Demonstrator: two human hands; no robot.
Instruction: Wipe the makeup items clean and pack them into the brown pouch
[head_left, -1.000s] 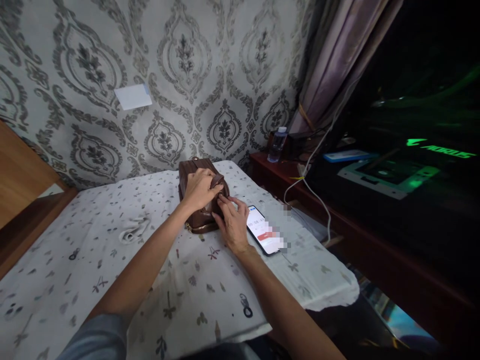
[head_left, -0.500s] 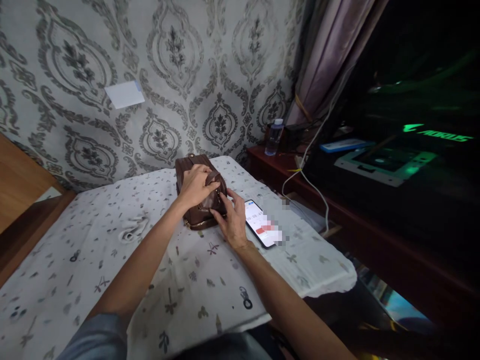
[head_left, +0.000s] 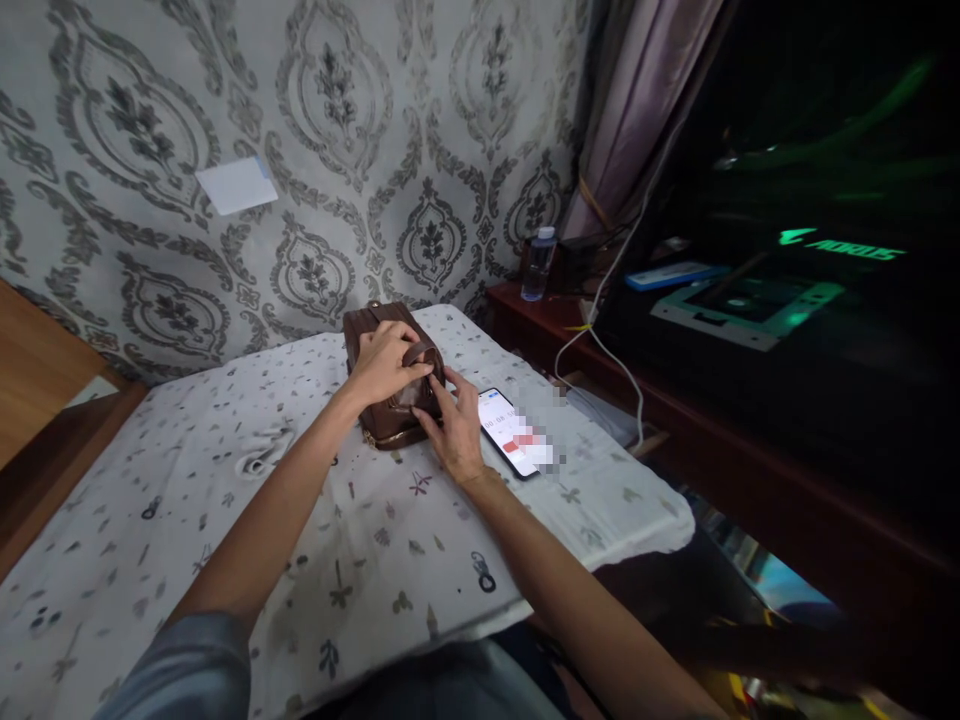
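Note:
A brown leather-like bag (head_left: 390,422) with a small loop handle (head_left: 421,352) and a gold-toned zipper along its lower edge lies on the patterned cloth. My left hand (head_left: 388,368) rests over its top, fingers curled on it and thumb stretched toward the handle side. My right hand (head_left: 456,428) grips the bag's near right end, thumb low and index finger higher, with the end panel between them. Whether a zipper pull is pinched between the fingers is too small to tell. Just right of that hand a phone (head_left: 514,435) lies face up, its screen lit with a timer.
White crumpled strips (head_left: 262,450) lie on the cloth (head_left: 375,600) to the left. On the dark red desk (head_left: 501,292) at right stand a clear bottle (head_left: 538,265) and a dark computer case (head_left: 840,320) with green lettering. A white cable (head_left: 634,385) hangs over the desk edge.
The whole view has shifted slightly, so things appear a little further left and up. Both hands keep nearly the same hold on the bag.

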